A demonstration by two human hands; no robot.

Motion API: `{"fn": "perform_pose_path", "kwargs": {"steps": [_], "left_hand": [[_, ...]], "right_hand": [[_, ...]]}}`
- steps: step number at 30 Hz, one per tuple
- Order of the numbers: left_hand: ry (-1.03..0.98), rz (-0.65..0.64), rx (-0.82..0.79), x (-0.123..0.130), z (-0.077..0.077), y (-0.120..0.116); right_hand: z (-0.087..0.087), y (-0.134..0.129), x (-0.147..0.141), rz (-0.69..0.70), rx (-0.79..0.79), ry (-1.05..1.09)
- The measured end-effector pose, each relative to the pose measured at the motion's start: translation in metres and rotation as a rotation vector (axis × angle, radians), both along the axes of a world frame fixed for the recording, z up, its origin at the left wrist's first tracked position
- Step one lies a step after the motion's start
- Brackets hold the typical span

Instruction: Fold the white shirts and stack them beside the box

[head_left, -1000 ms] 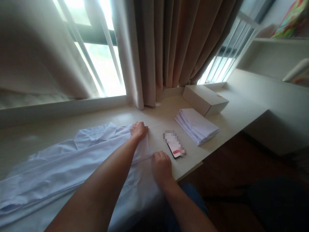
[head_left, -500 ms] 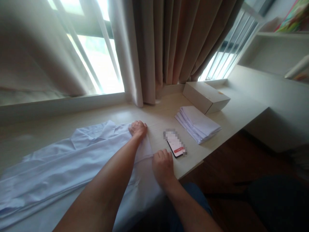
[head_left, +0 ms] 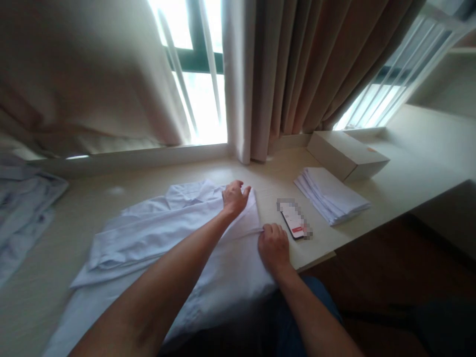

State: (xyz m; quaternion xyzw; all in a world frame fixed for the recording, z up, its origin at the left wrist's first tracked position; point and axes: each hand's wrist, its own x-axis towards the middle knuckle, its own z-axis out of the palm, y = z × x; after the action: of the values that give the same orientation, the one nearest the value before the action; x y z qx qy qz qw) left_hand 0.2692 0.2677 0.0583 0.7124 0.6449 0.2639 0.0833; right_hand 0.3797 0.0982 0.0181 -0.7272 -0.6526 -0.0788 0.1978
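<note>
A white shirt (head_left: 156, 235) lies partly folded on the pale desk, with its collar side toward the window and its lower part spread to the front edge. On the upper right part of the cloth rests my left hand (head_left: 235, 197), its thumb apart from the other fingers and nothing gripped. My right hand (head_left: 274, 248) is closed on the shirt's right edge, where a crease runs under the fingertips. Right of that hand lies a phone (head_left: 295, 221) with a lit screen.
A folded white stack (head_left: 330, 193) lies right of the phone, before a white box (head_left: 347, 153). More white cloth (head_left: 26, 208) is at the far left of the desk (head_left: 92, 198). Curtains (head_left: 290, 69) hang behind. The desk's front edge runs along the right.
The view has swung left, bringing the far-left cloth in. My left hand has loosened, its thumb now spread from the cloth. My right hand stays on the shirt's edge.
</note>
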Motion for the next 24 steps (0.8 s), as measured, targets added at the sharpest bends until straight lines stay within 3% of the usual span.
{"fn": "perform_pose_path", "kwargs": {"steps": [3, 5, 9, 12, 15, 19, 24], "left_hand": [[-0.116, 0.052, 0.185, -0.064, 0.009, -0.055], [-0.125, 0.184, 0.235, -0.124, 0.011, -0.092], [-0.009, 0.496, 0.264, -0.262, 0.006, -0.153], [0.044, 0.640, 0.176, -0.340, -0.005, -0.188], [0.004, 0.654, -0.001, -0.374, -0.016, -0.209], [0.059, 0.601, -0.142, -0.375, -0.020, -0.217], [0.066, 0.521, -0.241, -0.384, -0.013, -0.217]], "right_hand": [[0.004, -0.005, -0.003, 0.036, 0.066, 0.050], [0.007, -0.011, -0.004, 0.064, 0.125, 0.075], [0.013, -0.025, -0.012, 0.158, 0.218, 0.056], [0.022, -0.029, -0.038, 0.278, 0.252, 0.028], [0.034, -0.025, -0.092, 0.433, 0.253, 0.032], [0.053, -0.004, -0.188, 0.638, 0.142, 0.035], [0.079, 0.048, -0.297, 0.672, -0.126, 0.000]]}}
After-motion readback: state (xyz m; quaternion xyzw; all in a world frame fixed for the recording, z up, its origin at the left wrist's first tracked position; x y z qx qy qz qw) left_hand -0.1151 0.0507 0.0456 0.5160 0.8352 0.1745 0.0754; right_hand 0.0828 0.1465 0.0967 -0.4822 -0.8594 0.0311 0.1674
